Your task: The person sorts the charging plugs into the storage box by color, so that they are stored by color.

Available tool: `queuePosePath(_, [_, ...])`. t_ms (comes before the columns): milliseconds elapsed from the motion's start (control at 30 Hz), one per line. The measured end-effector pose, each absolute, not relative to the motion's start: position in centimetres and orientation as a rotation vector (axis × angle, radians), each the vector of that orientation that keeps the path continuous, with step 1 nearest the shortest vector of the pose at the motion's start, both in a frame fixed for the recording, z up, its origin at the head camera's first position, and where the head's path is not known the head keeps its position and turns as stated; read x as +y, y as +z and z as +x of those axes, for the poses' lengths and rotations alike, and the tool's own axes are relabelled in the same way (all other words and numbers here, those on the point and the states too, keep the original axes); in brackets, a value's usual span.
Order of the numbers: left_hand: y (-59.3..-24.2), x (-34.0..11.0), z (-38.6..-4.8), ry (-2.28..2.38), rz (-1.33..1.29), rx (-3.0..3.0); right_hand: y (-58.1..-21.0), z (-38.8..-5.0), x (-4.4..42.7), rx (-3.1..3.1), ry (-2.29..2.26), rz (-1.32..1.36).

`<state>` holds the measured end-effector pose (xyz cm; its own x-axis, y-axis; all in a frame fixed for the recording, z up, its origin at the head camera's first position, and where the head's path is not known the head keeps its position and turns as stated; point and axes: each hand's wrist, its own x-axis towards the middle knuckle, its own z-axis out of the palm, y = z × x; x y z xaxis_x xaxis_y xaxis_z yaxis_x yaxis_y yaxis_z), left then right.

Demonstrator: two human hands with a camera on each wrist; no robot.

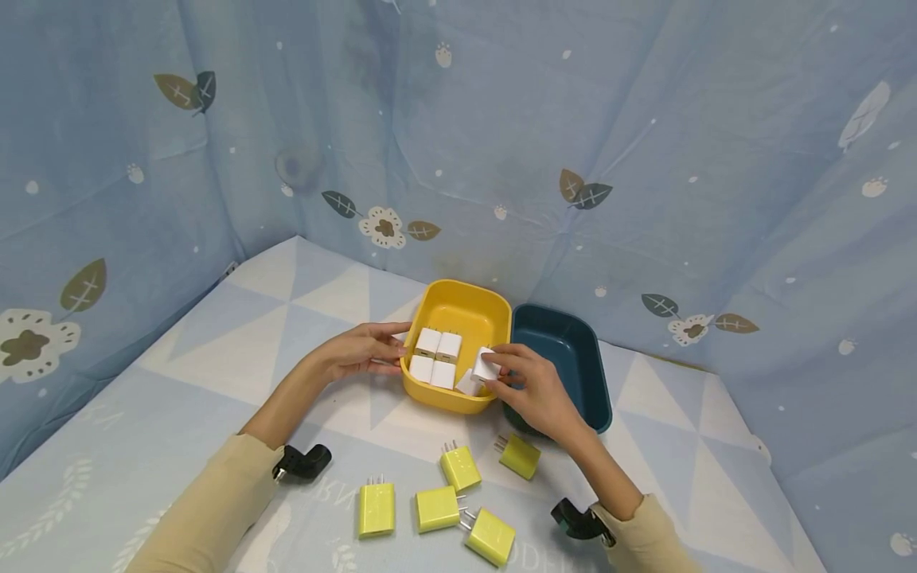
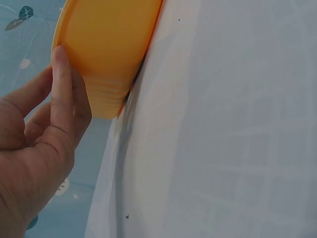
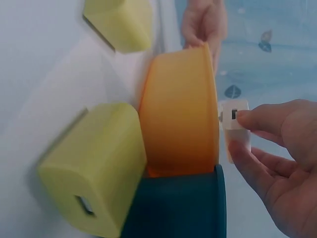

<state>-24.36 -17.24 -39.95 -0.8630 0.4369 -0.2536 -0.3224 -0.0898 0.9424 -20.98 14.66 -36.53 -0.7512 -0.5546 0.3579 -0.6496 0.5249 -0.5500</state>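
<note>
One white charger (image 1: 483,365) is pinched between thumb and fingers of the right hand (image 1: 533,390), presumably for fine control, above the near right corner of the yellow bin (image 1: 446,397), whose left side is touched, seemingly for steadiness, by the left hand's (image 1: 360,348) extended fingers.

Reaching in from both sides here, angled inward from the lower corners! Slants the left forearm (image 1: 290,406) up and rightward, holds the left hand (image 1: 364,348) out with fingers nearly straight and a little spread; slants the right forearm (image 1: 607,471) up and leftward, sets the right hand (image 1: 536,388) in a neat pinch of thumb and fingertips, back turned upward, a little apart from the left
</note>
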Motion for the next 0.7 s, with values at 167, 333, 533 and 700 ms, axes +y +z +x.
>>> queuePosePath(167, [-40.1, -17.2, -24.4, 2.002, 0.124, 1.688, -36.4, -22.3, 14.3, -2.644, 0.975, 1.018])
queuePosePath(333, [-40.2, -17.2, -24.5, 2.005, 0.125, 1.681, -36.4, -23.7, 13.8, -2.708, 0.906, 0.956])
queuePosePath(533, [-40.1, -17.2, -24.4, 2.006, 0.128, 1.674, -36.7, -24.7, 12.6, -2.790, 0.810, 0.866])
queuePosePath(700, [-40.1, -17.2, -24.4, 2.012, 0.125, 1.676, -36.6, -25.1, 11.2, -2.888, 0.692, 0.756])
